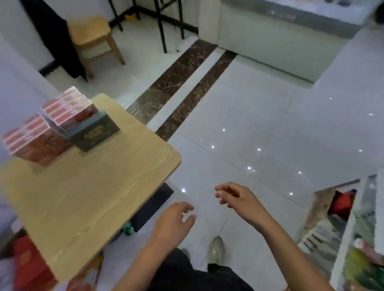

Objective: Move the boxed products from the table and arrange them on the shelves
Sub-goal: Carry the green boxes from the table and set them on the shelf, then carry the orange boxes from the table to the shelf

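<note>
A light wooden table point(83, 205) stands at the left. At its far end sit stacked red boxes point(54, 127) and a dark green box point(96, 134) leaning against them. Both my hands hover over the white floor, to the right of the table. My left hand point(174, 223) has loosely curled fingers and holds nothing. Slightly farther out, my right hand point(237, 198) is likewise relaxed and empty. A white shelf unit point(364, 230) with blurred packaged goods shows at the lower right.
Red packages point(31, 266) lie on the floor under and beside the table. A wooden stool point(94, 37) stands at the back left, a white chest freezer point(281, 38) at the back right. My shoe point(216, 250) is on the tiled floor.
</note>
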